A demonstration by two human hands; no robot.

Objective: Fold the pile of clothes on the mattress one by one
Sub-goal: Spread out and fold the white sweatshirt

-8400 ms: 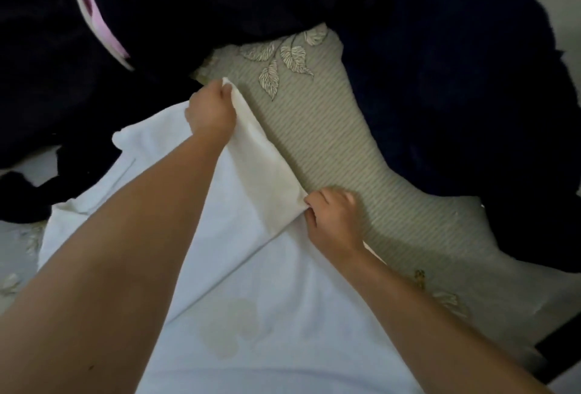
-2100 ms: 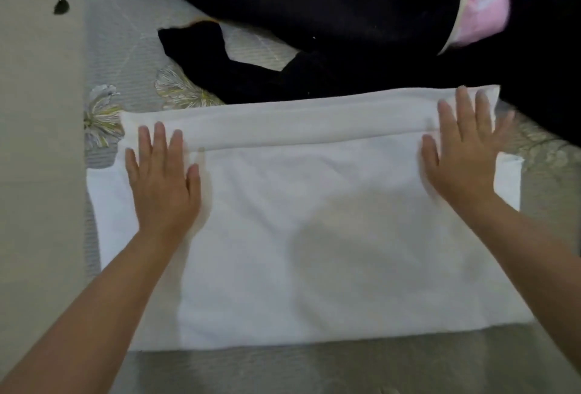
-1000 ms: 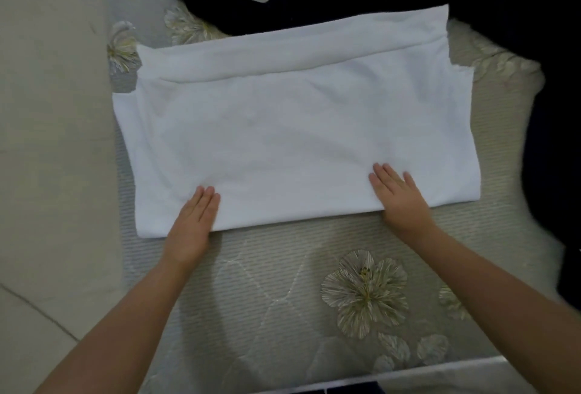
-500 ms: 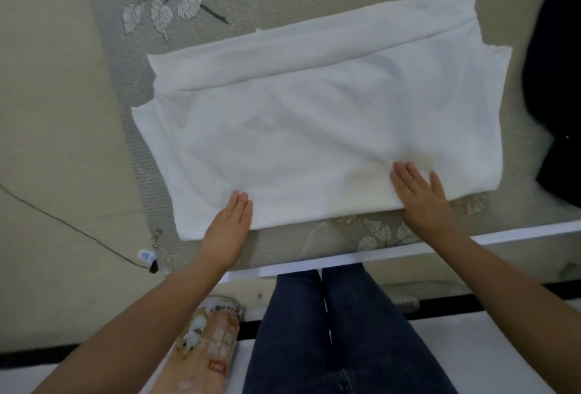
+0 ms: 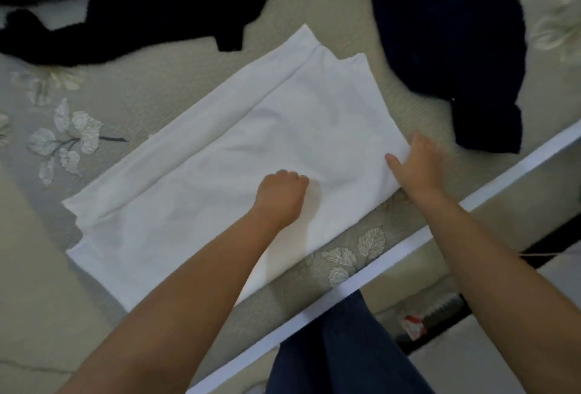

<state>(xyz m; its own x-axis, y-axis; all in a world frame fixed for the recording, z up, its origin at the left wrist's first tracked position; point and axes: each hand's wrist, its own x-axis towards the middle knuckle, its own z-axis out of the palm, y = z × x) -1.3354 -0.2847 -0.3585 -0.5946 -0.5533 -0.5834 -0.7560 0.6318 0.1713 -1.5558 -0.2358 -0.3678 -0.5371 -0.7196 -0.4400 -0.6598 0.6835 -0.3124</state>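
On the mattress [image 5: 132, 101] at far left lies a black garment [image 5: 132, 13]. Below it the white garment [image 5: 220, 179] lies flat, part-folded, slanting across the leaf-patterned cover. The left hand [image 5: 279, 197] rests mid-cloth, its grip a closed fist; whether it pinches fabric I cannot tell. The right hand [image 5: 415, 164] curls its grip around the cloth's right edge. A navy garment [image 5: 456, 47] lies beyond.

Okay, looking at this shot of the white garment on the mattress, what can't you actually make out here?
Head view:
- Left hand: fingers curled under; any pinch on the white garment hidden.
- Right hand: blurred, grip on the garment's end unclear.
- Black clothes: cut off by the top edge; type unreadable.
- Garment's near edge: behind the left forearm.
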